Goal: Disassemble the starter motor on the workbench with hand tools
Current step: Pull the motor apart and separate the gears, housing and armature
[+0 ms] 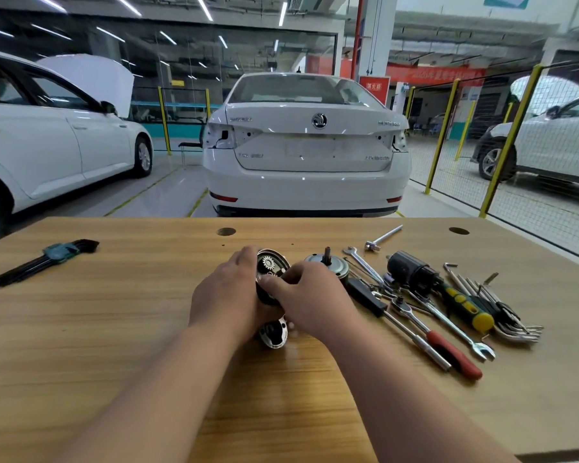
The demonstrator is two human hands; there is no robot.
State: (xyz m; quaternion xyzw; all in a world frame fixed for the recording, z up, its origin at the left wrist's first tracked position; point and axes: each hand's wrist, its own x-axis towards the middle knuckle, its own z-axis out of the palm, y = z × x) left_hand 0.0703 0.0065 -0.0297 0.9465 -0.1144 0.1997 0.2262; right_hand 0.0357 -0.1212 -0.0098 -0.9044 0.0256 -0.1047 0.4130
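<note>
Starter motor housing [272,279] sits at mid-bench on the wooden workbench [114,329], tilted, open end facing up and away; a small toothed gear [268,262] is visible inside the open end. A shiny metal part of the housing shows below the hands, on the near side, resting on the wood.

Left hand [226,295]: wrapped around the left flank of the housing, fingers curled closed on it, fingertips reaching its far rim. Right hand [310,295]: pressed against the right side of the housing, fingers bent and pinched at the rim of the open end, just below the gear. Cannot tell whether the right fingertips hold a separate small part or only the housing itself.

Just right of the housing: a round silver end cap [328,265] with a short shaft standing upright, partly hidden behind the right hand. Further right of the housing, a spread of tools, overlapping: ratchet with red handle [448,352], combination wrench [425,305], black cylindrical solenoid [410,269], screwdriver with green-yellow handle [465,304], a fan of loose hex keys [508,315]. Beyond these, toward the far edge, a T-bar extension [383,238] lies alone.

Well to the left of the housing: hex key set in a green holder [44,259], near the left bench edge.

Past the bench, behind the housing: rear of a white car [306,155], tail lamps removed.
</note>
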